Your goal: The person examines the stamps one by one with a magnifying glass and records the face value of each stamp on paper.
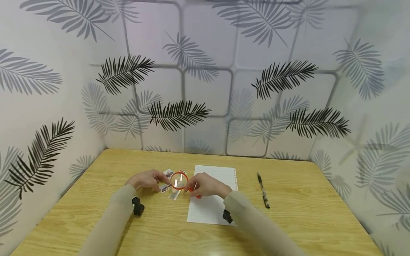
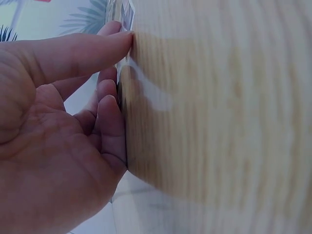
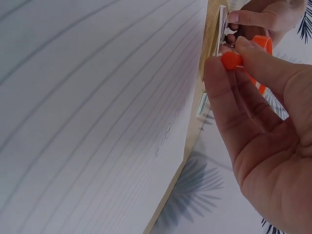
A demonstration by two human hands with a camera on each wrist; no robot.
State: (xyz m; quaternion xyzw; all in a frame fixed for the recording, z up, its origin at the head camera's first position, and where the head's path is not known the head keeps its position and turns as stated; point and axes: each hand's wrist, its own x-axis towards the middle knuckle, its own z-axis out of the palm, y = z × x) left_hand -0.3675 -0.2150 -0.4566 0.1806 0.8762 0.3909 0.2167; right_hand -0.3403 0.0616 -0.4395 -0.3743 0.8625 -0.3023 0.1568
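The right hand point(image 1: 205, 185) pinches the orange-red handle of a round magnifying glass point(image 1: 179, 172); its handle end point(image 3: 232, 60) shows between thumb and fingers in the right wrist view. Its lens stands over several small printed cards, one of them point(image 1: 174, 193) nearest the front. On the left, the left hand point(image 1: 148, 180) touches a small card point(image 1: 165, 188) with its fingertips. In the left wrist view the thumb of the left hand point(image 2: 63, 112) reaches the card's edge, while the other fingers rest loosely bent against the table.
A lined white sheet point(image 1: 205, 211) lies below and beside the right hand, with handwriting visible in the right wrist view. Farther right on the wooden table point(image 1: 298, 206) is a black pen point(image 1: 262, 190). Patterned walls stand at the back and sides.
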